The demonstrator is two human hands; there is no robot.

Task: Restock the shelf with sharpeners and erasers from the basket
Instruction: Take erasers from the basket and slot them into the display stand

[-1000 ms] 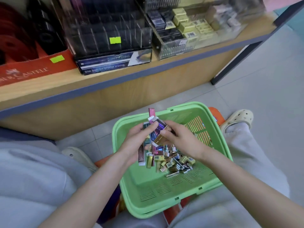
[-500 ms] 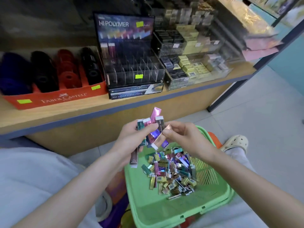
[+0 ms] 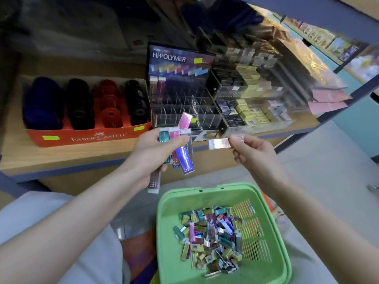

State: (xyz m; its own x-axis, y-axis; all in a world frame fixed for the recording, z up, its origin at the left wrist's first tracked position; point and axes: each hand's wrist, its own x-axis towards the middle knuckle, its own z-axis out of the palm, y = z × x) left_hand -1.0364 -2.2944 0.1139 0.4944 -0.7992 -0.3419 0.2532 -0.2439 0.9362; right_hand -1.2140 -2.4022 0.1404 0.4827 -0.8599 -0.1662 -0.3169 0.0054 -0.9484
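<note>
My left hand [image 3: 151, 152] grips a fanned bundle of slim foil-wrapped erasers [image 3: 181, 144] in teal, pink, purple and silver, just in front of the shelf edge. My right hand [image 3: 253, 152] pinches a single pale pink eraser [image 3: 218, 143] by its end, held level and apart from the bundle. Below them the green basket [image 3: 170, 232] holds a heap of several small erasers [image 3: 211, 236]. On the wooden shelf [image 3: 67, 154] stands the black HI-POLYMER display [image 3: 180, 89] with mostly empty clear slots.
An orange Faber-Castell box [image 3: 86, 136] with blue, black and red sharpeners sits at the shelf's left. Clear bins of yellow and dark boxed erasers [image 3: 250, 113] stand to the right of the display. A blue shelf rail [image 3: 336, 17] hangs overhead. Grey floor tiles lie at the right.
Both hands rose from the basket toward the shelf. My right hand pulled one pink eraser away from the bundle and now holds it apart. The view tilted up onto the shelf.
</note>
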